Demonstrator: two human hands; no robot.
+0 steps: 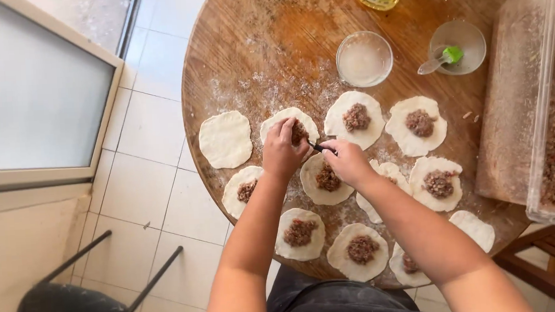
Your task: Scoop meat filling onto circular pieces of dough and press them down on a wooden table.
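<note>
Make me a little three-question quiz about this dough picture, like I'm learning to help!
1. True or false: the dough round at the far left of the back row already has meat filling on it.
2. Which hand holds the thin dark tool? A) left hand B) right hand
3. What colour is the brush tip in the small glass bowl?

Key: 1. False, it is bare. 2. B, the right hand; the left hand's fingers touch the filling on the round behind. 3. Green.
</note>
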